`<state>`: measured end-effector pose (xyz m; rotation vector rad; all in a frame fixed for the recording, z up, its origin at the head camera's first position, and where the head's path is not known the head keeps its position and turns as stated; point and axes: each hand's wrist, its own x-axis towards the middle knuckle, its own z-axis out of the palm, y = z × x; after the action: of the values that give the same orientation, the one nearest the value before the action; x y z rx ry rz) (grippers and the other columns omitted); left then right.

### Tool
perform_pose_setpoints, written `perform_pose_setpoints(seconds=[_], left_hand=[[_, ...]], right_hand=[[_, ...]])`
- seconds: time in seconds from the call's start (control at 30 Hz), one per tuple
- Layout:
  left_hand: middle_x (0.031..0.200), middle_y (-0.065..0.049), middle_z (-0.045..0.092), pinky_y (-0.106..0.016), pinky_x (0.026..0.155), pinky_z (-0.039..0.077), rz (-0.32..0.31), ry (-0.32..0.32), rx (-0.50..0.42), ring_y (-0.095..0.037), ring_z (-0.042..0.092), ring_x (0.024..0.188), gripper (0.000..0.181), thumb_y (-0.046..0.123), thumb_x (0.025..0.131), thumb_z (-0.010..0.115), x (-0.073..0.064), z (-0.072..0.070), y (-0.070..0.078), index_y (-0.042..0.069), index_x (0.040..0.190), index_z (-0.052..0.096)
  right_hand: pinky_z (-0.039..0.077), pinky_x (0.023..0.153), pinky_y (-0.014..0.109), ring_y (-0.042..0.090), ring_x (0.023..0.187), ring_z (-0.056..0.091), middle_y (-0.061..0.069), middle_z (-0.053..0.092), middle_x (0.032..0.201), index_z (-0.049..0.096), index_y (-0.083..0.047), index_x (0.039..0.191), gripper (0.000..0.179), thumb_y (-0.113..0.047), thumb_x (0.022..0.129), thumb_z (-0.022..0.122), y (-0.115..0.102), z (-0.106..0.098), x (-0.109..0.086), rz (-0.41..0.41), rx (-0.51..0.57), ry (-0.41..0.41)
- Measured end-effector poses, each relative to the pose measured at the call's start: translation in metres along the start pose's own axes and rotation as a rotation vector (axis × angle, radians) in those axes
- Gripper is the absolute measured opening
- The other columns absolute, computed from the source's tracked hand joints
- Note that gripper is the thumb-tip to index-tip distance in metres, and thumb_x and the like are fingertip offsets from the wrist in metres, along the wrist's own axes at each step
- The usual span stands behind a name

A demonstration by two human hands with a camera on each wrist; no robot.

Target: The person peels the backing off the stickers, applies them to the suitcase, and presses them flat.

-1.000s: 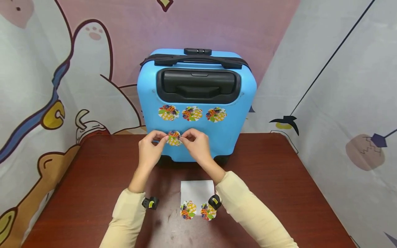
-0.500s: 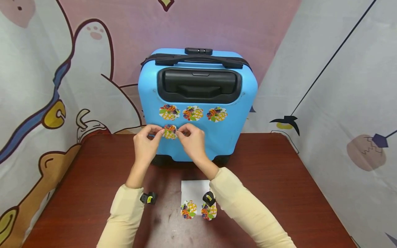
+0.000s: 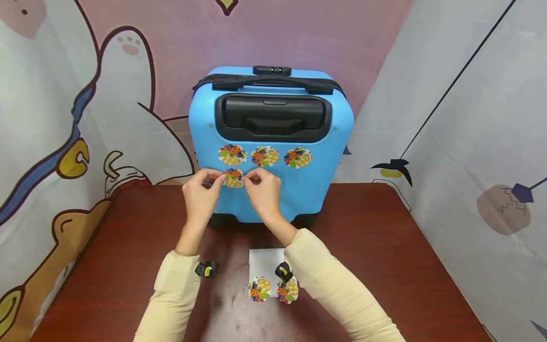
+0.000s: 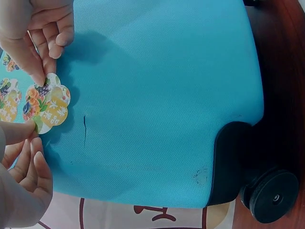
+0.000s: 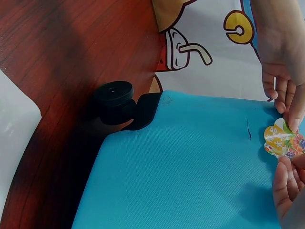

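Blue suitcase (image 3: 295, 190) ahead, we hold left hand (image 3: 200, 194) and right hand (image 3: 265, 192) facing inward at its front, each grip pinching an opposite edge of one fruit sticker (image 3: 233, 178).

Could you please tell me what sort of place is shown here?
Probably an indoor corner arranged for tabletop work: a cartoon-printed backdrop covers the surroundings, a brown table fills the foreground, and a blue suitcase stands on it.

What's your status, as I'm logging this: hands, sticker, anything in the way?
Left hand and right hand pinch fruit-print sticker at opposite edges. Sticker at blue suitcase, contact unclear. No obstruction visible.
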<state>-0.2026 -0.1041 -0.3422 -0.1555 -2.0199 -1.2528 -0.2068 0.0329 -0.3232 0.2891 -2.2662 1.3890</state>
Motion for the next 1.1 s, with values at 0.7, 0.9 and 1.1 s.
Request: perform_pose_setpoints(seconds=[0.7,0.9,1.1], left_hand=[[0.070,-0.013,0.064,-0.022,0.055,0.041,0.050,0.071,0.021,-0.023,0.058,0.061,0.012,0.009,0.077,0.073,-0.0028,0.0040,0.0001,-0.003,0.077,0.068],[0.069,-0.012,0.064,-0.017,0.055,0.038,0.063,0.086,0.012,-0.023,0.058,0.061,0.012,0.008,0.077,0.073,-0.0030,0.0054,-0.0007,-0.002,0.076,0.068],[0.069,-0.012,0.064,-0.019,0.054,0.039,0.070,0.097,0.005,-0.023,0.058,0.060,0.011,0.008,0.076,0.074,-0.0032,0.0059,0.0000,-0.002,0.076,0.069]], right_hand=[[0.044,0.054,0.026,0.017,0.060,0.057,0.006,0.063,0.063,0.067,-0.002,0.070,0.011,-0.009,0.078,0.070,-0.0034,0.0032,0.0020,0.021,-0.081,0.057],[0.043,0.051,0.025,0.016,0.058,0.056,0.005,0.061,0.061,0.067,-0.003,0.069,0.012,-0.010,0.078,0.070,-0.0037,0.0028,0.0021,0.022,-0.093,0.064],[0.043,0.052,0.026,0.017,0.058,0.056,0.006,0.061,0.060,0.067,-0.003,0.068,0.013,-0.011,0.078,0.071,-0.0034,0.0019,0.0023,0.017,-0.105,0.067]])
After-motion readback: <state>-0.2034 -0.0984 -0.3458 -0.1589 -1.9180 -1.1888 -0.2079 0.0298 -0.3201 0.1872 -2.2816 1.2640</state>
